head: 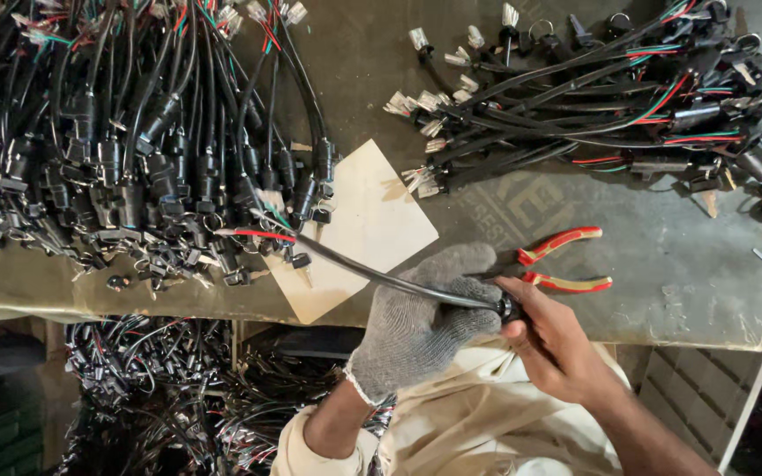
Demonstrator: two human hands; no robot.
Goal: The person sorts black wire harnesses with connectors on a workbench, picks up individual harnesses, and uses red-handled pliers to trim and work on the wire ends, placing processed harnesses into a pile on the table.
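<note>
Inventory, near to far: 1 black cable point(381, 275) being gripped over counter point(663, 300) edge, gloved left hand point(421, 322) fingers wrapped round it, bare right hand point(550, 339) fingers pinching its end plug, likely snagging the pile; 1 red-handled pliers point(566, 258); 1 card point(354, 229); 2 harness heaps point(134, 141) point(610, 97), uncountable.

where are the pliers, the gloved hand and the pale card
pliers point(566, 258), head view, on a red handle
gloved hand point(425, 322), head view, back of the grey glove
pale card point(372, 225), head view, its bare middle
</note>
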